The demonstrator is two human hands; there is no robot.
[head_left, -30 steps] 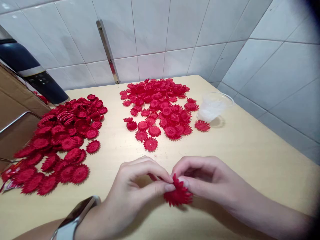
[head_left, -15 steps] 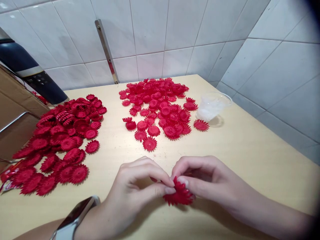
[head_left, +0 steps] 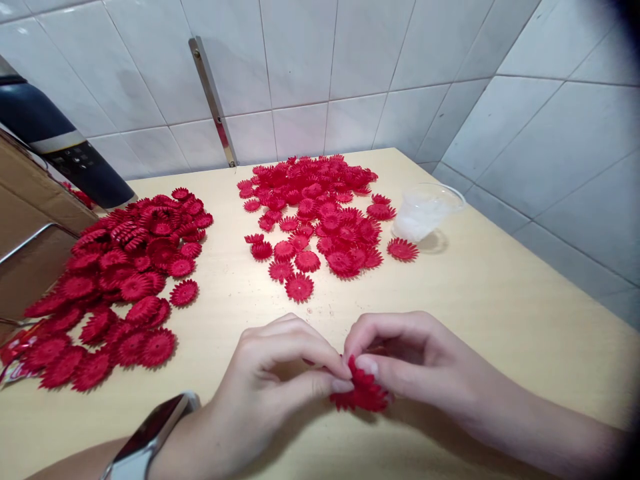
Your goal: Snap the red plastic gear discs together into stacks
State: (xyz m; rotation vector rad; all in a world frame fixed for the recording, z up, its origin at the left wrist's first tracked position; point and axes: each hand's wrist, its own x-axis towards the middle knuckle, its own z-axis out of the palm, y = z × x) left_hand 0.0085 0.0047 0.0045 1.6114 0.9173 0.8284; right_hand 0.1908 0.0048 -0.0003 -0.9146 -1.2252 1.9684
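Observation:
My left hand (head_left: 280, 380) and my right hand (head_left: 405, 360) meet low over the near part of the wooden table (head_left: 500, 293). Together they pinch a red flower-shaped plastic piece (head_left: 363, 393) between thumbs and fingertips; its petals stick out below my fingers. A watch sits on my left wrist (head_left: 150, 433). A large heap of red flower pieces (head_left: 120, 280) lies to the left. A second, flatter spread of red flower pieces (head_left: 320, 213) lies straight ahead, beyond my hands.
A clear plastic cup (head_left: 425, 213) lies tipped on its side right of the far pile. A dark blue appliance (head_left: 60, 143) and a cardboard box (head_left: 35, 227) stand at the left edge. White tiled walls enclose the table's back and right sides.
My hands have stayed in place; the fingers have shifted slightly and the flower piece has tilted flatter and lower between them.

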